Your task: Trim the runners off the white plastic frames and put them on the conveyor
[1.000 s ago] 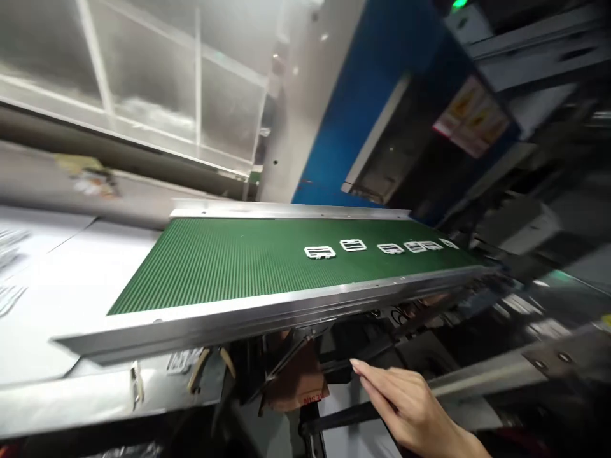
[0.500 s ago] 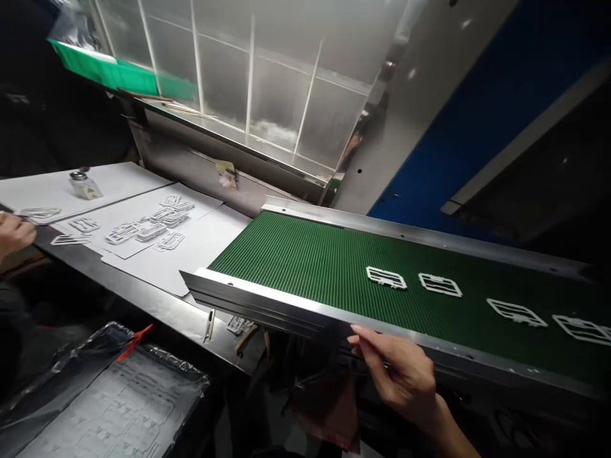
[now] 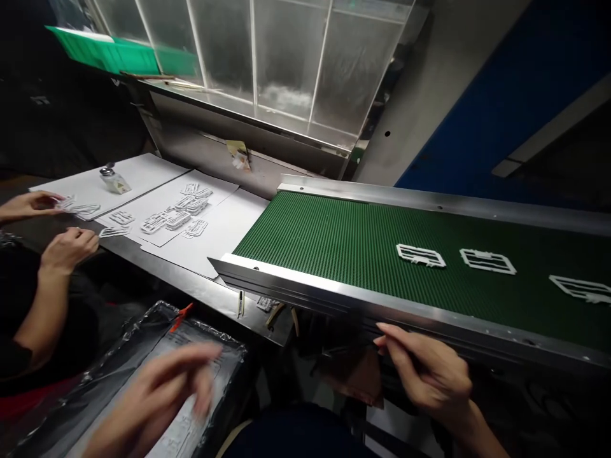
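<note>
In the head view, the left hand (image 3: 157, 388) has swung in, blurred, with fingers spread and empty, above the plastic-wrapped tray (image 3: 102, 372). The right hand (image 3: 429, 375) stays with loose fingertips under the conveyor rail (image 3: 310, 289), grasping nothing. White frames (image 3: 420, 256) lie untouched on the green belt (image 3: 334, 235). A co-worker's hand (image 3: 69, 248) now shows at the table edge.

A cloudy window (image 3: 267, 57) of tall panes in pale frames fills the 12 o'clock area, dimly lit from behind. A grey wall (image 3: 429, 83) stands at 1 o'clock and a blue panel (image 3: 501, 95) at 2. At 9 o'clock runs a steel bench (image 3: 191, 289), with darkness beyond it.
</note>
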`<state>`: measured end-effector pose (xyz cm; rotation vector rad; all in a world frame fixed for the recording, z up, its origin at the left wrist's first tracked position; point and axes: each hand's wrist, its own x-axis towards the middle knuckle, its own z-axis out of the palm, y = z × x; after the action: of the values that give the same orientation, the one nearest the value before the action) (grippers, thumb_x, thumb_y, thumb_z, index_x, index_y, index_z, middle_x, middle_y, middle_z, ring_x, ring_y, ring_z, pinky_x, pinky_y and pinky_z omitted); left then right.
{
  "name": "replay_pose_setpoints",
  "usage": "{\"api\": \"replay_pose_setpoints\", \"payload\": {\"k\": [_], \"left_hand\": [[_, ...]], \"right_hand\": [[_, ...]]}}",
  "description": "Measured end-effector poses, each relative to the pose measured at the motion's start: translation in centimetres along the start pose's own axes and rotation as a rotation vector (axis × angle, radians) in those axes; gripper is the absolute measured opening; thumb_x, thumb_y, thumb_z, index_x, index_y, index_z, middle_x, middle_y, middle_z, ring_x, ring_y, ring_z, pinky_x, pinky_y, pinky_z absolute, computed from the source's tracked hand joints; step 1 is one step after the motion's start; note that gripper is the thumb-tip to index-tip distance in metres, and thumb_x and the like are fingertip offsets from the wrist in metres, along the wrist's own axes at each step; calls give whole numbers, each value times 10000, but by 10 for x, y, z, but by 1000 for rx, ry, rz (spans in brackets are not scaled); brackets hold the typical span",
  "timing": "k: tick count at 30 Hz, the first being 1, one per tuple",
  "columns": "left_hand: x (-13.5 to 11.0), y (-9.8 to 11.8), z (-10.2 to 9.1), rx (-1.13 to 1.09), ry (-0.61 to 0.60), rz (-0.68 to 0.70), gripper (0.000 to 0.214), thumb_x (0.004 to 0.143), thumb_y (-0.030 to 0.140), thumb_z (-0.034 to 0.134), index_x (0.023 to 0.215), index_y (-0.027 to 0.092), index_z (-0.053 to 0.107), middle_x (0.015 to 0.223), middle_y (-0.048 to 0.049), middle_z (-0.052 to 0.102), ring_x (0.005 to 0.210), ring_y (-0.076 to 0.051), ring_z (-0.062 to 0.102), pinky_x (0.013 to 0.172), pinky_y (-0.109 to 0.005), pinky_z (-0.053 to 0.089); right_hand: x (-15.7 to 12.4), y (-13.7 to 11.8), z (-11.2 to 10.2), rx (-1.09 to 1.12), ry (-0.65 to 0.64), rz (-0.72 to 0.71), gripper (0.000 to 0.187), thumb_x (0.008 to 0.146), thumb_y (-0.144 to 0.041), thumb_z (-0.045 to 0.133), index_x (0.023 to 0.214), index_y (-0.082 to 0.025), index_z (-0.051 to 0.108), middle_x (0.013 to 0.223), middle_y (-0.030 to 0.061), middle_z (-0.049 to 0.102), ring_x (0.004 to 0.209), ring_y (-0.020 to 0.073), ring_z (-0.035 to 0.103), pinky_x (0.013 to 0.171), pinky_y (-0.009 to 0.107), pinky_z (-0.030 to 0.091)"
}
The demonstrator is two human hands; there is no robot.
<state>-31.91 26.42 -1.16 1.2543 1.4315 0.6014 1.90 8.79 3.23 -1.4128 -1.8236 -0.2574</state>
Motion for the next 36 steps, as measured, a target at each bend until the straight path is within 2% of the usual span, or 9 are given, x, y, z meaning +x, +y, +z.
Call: {"api": "replay_pose_setpoints", "payload": {"k": [3, 5, 8, 12, 18, 23, 26, 31, 36], "left_hand": [[26, -45, 58, 150, -154, -23, 581, 694, 555, 560, 1098, 142, 626, 895, -130, 698, 824, -300, 654, 710, -415, 527], [66, -60, 92, 278, -107, -19, 499, 744, 443, 571, 1068, 64, 606, 920, -183, 680, 878, -321, 633, 787, -453, 491], [116, -67, 133, 424, -32, 68, 363, 805, 351, 592, 1080, 115, 582, 1113, -158, 605, 1090, -302, 525, 934, -492, 393], [136, -70, 159, 537, 12, 86, 386, 807, 337, 624, 1137, 155, 543, 1243, -131, 506, 1168, -311, 444, 968, -518, 352], [141, -81, 151, 568, 48, 81, 443, 786, 382, 644, 1142, 145, 530, 1207, -133, 522, 1092, -293, 502, 900, -470, 420], [130, -92, 130, 526, 86, 66, 478, 780, 384, 642, 1151, 120, 499, 981, -106, 629, 920, -263, 599, 797, -407, 459], [93, -99, 114, 479, 131, 81, 527, 738, 401, 669, 1150, 124, 491, 889, -90, 650, 877, -273, 619, 736, -351, 454], [7, -105, 90, 419, 211, 112, 450, 723, 419, 667, 1087, 214, 502, 943, -55, 646, 847, -250, 617, 719, -317, 452], [-44, -108, 82, 393, 321, 112, 434, 733, 409, 652, 1096, 236, 490, 963, -49, 630, 808, -245, 604, 711, -324, 455]], "right_hand": [[-15, -11, 20, 81, -90, 63, 445, 781, -9, 529, 1189, -184, 559, 753, -1, 697, 613, 108, 651, 561, 209, 531], [-25, -20, 32, 128, -139, 108, 430, 789, -11, 519, 1185, -174, 549, 747, -1, 693, 609, 105, 648, 560, 211, 528], [-41, -33, 47, 166, -205, 180, 406, 795, -20, 518, 1170, -173, 546, 751, 1, 687, 608, 103, 642, 557, 216, 523], [-59, -49, 63, 183, -238, 275, 371, 815, -46, 504, 1158, -178, 555, 751, 2, 685, 605, 102, 639, 575, 212, 533], [-75, -56, 91, 238, -309, 452, 296, 855, -135, 465, 1111, -189, 603, 808, 20, 700, 677, 120, 663, 642, 214, 543], [-63, -40, 137, 112, -614, 723, 301, 896, -271, 414, 1125, -237, 607, 929, 14, 702, 848, 153, 661, 769, 245, 513], [-47, -22, 184, -48, -700, 863, 381, 898, -387, 419, 1212, -204, 535, 1097, 71, 641, 1015, 201, 601, 872, 306, 467], [-36, -8, 258, -176, -737, 922, 892, 797, -626, 470, 1398, -19, 214, 1373, 301, 313, 1280, 399, 311, 1009, 493, 288], [-47, -8, 282, -203, -842, 938, 946, 825, -611, 411, 1414, 31, 41, 1367, 342, 283, 1269, 416, 310, 967, 488, 328]]}}
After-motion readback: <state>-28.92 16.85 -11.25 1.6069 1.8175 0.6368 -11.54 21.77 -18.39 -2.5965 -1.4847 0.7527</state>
